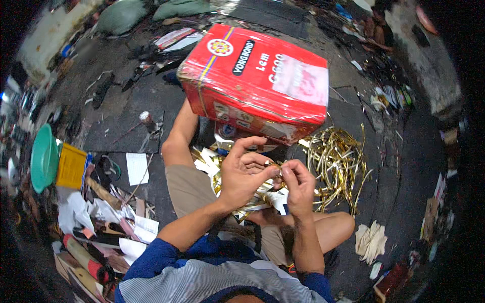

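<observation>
My left hand (pixel 241 177) and my right hand (pixel 299 188) meet in front of my lap, thumbs and fingertips pinched close together. Between them is a small piece of shiny gold strip (pixel 269 163), mostly covered by the fingers. Just beyond the hands stands a large red tin box (pixel 237 93) with a plastic-like shine. Gold and white strips (pixel 260 198) lie under my hands, over my lap. To the right is a tangled heap of gold strips (pixel 337 164) on the dark floor mat.
At the left, a green basin (pixel 43 157) leans by a yellow container (pixel 70 166). White papers (pixel 137 168) and scraps lie below and beside it. A crumpled cream cloth (pixel 371 241) rests right of my knee. Clutter lines both sides.
</observation>
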A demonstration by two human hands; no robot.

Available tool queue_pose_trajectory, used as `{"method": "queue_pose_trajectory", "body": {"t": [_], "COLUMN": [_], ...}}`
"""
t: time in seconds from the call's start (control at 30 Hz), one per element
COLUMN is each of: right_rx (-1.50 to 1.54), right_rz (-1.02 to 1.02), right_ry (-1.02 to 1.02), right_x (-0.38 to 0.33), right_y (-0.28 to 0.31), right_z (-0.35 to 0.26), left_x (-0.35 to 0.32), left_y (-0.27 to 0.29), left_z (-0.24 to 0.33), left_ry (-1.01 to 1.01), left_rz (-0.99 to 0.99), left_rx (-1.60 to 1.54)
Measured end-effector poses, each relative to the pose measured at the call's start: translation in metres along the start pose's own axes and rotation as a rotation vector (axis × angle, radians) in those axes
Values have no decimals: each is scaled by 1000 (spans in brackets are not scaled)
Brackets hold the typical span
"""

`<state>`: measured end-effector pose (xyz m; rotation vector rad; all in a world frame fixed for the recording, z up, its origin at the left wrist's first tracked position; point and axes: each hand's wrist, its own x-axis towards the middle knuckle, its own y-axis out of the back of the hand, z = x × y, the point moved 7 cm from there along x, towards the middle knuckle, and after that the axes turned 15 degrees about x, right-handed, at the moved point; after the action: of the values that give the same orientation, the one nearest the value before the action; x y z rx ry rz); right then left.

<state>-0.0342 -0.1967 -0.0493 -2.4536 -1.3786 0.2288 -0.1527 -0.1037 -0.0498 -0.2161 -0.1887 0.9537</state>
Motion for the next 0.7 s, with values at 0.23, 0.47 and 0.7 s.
{"method": "queue_pose_trajectory", "body": {"t": [0.23,0.47,0.7], "right_rx": [338,-357,-1244], "right_rz": [164,-160,-133], "right_ry": [-144,-110,-24], "right_x": [-13,3,52], "right_y": [-9,28,114], "right_z": [30,-16,-93], "left_x": [-3,-5,18], "left_y": [4,29,26], "left_z": [-4,0,-114], "left_ry": [-42,-98,182], "left_rz": [-38,23,-150], "left_rx": [49,235,148]}}
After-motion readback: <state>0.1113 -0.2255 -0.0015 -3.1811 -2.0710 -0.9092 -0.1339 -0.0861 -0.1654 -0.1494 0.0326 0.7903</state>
